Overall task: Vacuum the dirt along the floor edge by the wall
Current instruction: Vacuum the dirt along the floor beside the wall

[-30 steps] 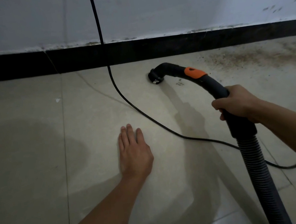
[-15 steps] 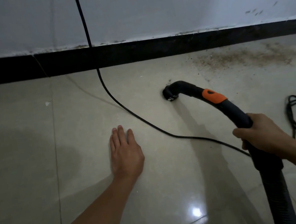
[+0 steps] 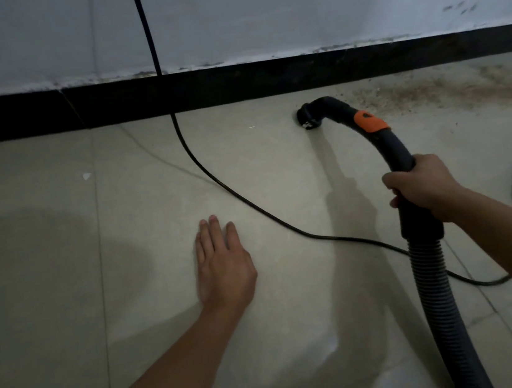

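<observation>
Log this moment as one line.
right hand grips vacuum handle | nozzle left of dirt patch | left hand flat on floor

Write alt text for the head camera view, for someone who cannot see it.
A person's right hand grips a black vacuum hose, its nozzle on the tiled floor beside brown dirt along a black baseboard. The left hand rests flat on the floor; a black cable snakes between.
</observation>
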`<action>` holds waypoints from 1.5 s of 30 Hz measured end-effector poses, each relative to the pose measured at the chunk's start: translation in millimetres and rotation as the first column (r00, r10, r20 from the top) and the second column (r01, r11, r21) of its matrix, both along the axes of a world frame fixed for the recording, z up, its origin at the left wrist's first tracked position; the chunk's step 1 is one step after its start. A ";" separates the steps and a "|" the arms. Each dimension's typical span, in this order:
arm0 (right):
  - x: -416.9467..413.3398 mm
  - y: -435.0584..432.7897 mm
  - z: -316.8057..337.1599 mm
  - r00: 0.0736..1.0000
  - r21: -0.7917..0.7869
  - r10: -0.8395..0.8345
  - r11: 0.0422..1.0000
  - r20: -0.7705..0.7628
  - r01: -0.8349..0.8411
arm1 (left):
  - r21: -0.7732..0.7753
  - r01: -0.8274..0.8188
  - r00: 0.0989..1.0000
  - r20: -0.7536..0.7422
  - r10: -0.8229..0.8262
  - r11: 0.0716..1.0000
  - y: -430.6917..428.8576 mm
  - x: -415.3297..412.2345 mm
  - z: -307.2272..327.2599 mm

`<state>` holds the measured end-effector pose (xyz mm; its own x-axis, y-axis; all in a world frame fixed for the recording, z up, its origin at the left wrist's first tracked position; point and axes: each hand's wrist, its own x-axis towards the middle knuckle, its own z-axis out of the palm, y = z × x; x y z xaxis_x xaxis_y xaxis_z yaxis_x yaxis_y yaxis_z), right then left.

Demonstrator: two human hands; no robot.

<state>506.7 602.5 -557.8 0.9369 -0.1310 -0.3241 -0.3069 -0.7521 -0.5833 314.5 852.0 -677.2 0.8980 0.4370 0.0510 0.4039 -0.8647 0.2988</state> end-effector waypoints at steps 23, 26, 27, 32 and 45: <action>-61.9 -105.0 82.6 0.945 -0.203 0.233 0.938 -0.231 -0.281 | 0.111 0.232 0.915 -0.362 -0.178 0.966 11.2 8.3 43.3; -94.8 -141.7 79.4 0.963 -0.162 0.161 0.967 -0.216 -0.198 | 0.047 0.397 0.811 -0.485 -0.327 0.917 11.5 46.9 75.9; -106.7 -152.4 73.4 0.973 -0.127 0.127 0.980 -0.191 -0.153 | 0.004 0.429 0.787 -0.491 -0.372 0.903 6.8 62.7 88.3; -156.1 -183.4 32.5 0.991 0.075 -0.124 0.989 -0.040 0.127 | -0.038 0.566 0.740 -0.416 -0.528 0.824 -36.5 141.6 120.6; -95.7 -193.5 -9.1 0.965 0.337 -0.260 0.912 0.026 0.236 | 0.053 0.419 0.905 -0.101 -0.412 0.907 -118.2 200.9 8.2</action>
<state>411.1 409.0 -567.0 0.9095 -0.2594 -0.3249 -0.4091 -0.4200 -0.8101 515.4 733.8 -668.9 0.9996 0.0215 -0.0174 0.0247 -0.9773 0.2102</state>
